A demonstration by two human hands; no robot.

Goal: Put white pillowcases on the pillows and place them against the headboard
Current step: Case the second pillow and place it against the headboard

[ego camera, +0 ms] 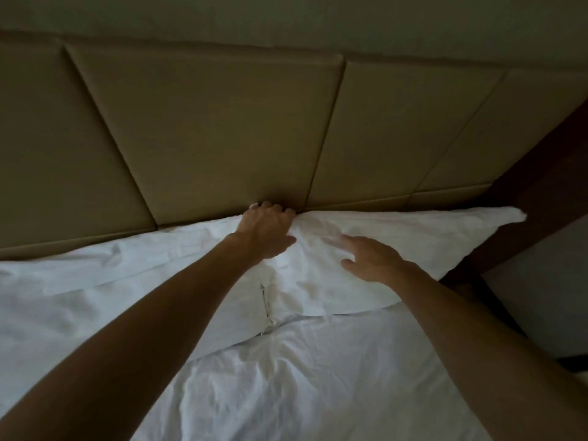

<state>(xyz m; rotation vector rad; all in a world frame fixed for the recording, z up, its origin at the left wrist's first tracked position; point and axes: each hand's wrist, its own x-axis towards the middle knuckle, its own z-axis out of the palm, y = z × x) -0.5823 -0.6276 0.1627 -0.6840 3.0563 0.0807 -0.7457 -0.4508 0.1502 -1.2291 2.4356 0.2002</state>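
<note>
left pillow: left of fingers, against headboard | left hand: fingers curled, gripping right pillow top corner at headboard | right hand: fingers spread flat, released | sheet: below | wood post: right

No text, label, brand or number can be read anywhere (the linen is plain white).

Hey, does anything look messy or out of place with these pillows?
Mostly tidy. The right pillow overlaps the left pillow, and the left one's open end gapes at the seam. Both lie against the headboard.
</note>
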